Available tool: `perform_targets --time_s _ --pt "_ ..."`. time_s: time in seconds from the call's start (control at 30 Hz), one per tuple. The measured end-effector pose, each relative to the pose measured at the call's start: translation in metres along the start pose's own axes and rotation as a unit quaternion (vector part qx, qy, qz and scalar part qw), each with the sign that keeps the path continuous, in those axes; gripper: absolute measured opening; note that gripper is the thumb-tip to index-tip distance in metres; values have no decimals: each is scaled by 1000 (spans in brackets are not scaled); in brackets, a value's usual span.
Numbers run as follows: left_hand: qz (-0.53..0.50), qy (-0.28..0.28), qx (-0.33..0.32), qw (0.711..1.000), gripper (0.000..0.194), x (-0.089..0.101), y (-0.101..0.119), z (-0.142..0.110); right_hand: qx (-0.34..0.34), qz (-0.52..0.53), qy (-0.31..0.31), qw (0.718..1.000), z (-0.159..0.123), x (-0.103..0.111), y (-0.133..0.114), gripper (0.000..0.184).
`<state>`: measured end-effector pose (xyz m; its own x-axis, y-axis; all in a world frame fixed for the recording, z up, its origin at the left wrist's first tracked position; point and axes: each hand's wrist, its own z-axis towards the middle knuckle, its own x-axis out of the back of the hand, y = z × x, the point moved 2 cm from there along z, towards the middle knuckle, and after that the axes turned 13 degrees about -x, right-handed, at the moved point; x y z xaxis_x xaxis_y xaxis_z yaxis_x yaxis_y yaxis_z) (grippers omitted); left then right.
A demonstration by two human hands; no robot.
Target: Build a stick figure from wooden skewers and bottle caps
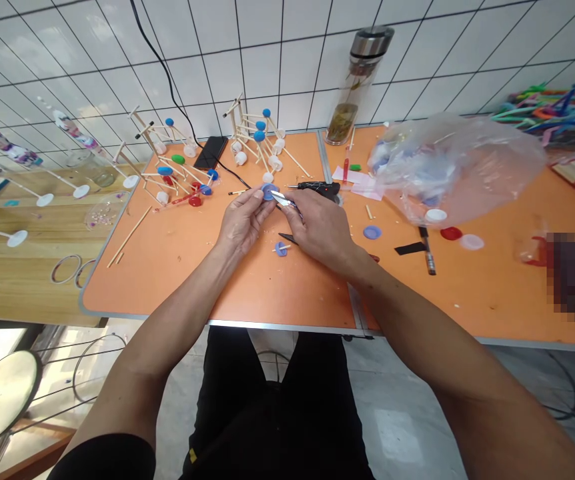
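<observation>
My left hand pinches a blue plastic bottle cap between thumb and fingers above the orange table. Closed around a small tool with a shiny metal blade, my right hand has the blade's tip at the cap. The tool's handle is mostly hidden in my fist, so whether it is a knife or scissors I cannot make out. Just below my hands lies another blue cap with a short stick through it. A dark pointed object pokes out beneath my right hand. Behind it rests a black glue gun.
Stick-and-cap models stand at the back, beside a black phone. A glass tea bottle stands against the tiled wall. To the right are a plastic bag of caps, a loose blue cap and a marker.
</observation>
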<state>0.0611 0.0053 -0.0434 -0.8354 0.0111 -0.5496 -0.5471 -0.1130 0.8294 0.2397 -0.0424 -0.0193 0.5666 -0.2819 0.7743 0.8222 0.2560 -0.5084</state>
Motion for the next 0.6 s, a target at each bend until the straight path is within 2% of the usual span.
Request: perform_targets --time_s 0.2,0.6 --pt "5 7 -6 1000 18 -3 1 -3 1 -34 1 999 -1 2 -2 39" --pt "24 -2 -15 1000 3 -6 2 -5 -7 -67 -11 998 -2 6 -6 40"
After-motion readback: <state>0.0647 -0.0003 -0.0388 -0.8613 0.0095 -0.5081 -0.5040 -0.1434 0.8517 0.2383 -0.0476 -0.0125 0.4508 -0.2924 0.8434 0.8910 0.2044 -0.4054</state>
